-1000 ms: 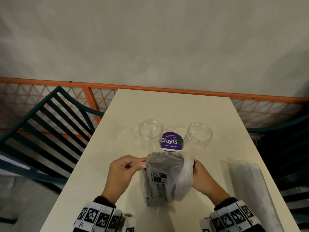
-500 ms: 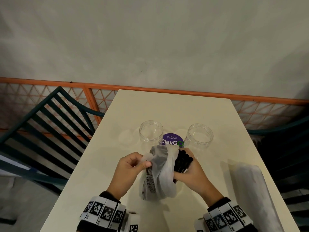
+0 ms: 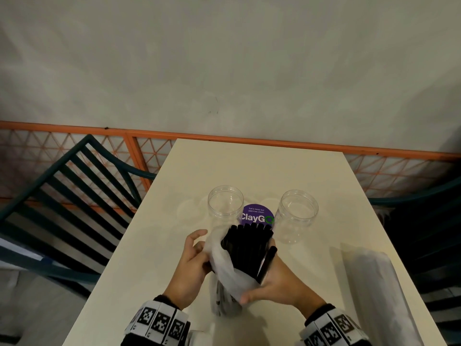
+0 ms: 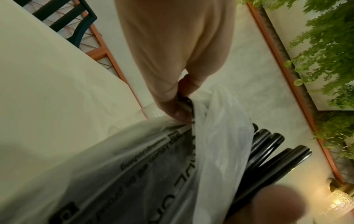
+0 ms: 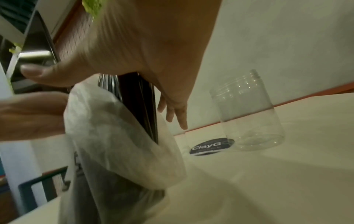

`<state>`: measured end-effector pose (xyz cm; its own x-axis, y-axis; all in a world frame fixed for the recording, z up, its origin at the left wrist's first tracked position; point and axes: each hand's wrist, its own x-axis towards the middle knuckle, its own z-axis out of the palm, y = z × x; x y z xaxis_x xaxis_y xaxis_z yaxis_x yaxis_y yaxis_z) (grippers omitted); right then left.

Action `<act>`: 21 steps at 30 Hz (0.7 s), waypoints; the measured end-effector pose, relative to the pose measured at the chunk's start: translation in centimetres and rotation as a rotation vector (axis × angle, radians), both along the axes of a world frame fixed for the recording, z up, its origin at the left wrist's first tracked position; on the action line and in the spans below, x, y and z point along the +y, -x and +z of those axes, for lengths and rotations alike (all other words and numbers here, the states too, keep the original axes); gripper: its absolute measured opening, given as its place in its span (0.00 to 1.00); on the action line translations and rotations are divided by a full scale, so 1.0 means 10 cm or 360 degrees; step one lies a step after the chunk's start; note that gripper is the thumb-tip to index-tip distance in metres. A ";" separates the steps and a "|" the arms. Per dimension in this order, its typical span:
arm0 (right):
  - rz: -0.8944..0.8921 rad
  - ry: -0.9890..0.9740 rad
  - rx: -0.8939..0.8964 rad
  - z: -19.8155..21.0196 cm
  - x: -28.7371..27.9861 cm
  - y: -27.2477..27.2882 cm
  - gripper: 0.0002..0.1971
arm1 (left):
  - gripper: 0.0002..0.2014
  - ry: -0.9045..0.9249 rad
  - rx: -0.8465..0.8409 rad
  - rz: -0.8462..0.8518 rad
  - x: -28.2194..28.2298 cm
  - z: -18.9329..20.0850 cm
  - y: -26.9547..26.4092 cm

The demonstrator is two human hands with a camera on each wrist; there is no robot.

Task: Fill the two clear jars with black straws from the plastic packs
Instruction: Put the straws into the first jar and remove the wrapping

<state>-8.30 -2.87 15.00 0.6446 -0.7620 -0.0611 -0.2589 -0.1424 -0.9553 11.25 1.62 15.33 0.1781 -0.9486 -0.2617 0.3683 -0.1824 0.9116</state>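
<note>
Head view: a bundle of black straws (image 3: 245, 248) is gripped by the right hand (image 3: 274, 285), half drawn from a plastic pack (image 3: 224, 268) held by the left hand (image 3: 192, 268). Two clear jars (image 3: 225, 202) stand beyond, mid-surface (image 3: 249, 166).

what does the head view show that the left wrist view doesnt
Only the head view shows both clear jars, the left jar and right jar, empty, the purple ClayGo sticker between them, and a second plastic pack lying at the table's right.

Only the left wrist view shows the black print on the opened pack up close, and green foliage.

Both show the black straws sticking out of the opened pack, the left hand, the right hand and the table.
</note>
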 end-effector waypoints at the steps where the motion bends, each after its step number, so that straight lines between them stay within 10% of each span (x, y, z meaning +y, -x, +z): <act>1: 0.0002 0.0005 0.0042 -0.05 0.00 0.00 0.61 | 0.18 -0.0005 0.0021 -0.0014 0.00 0.00 0.00; 7: -0.0037 0.0033 0.0081 -0.10 0.00 -0.04 0.50 | 0.21 0.0058 -0.0121 -0.0307 0.03 0.12 0.00; 15: 0.0087 0.0046 0.0271 -0.15 -0.12 -0.01 0.51 | 0.11 -0.0078 -0.0007 0.0055 0.03 0.04 -0.04; 21: 0.0343 0.0069 0.0548 -0.23 -0.10 0.01 0.45 | 0.22 -0.0094 0.0021 0.0118 0.06 0.09 -0.10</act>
<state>-8.39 -3.84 12.70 0.7374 -0.6183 -0.2719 -0.5224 -0.2668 -0.8099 12.28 2.20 16.22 0.2435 -0.9157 -0.3196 0.3949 -0.2073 0.8950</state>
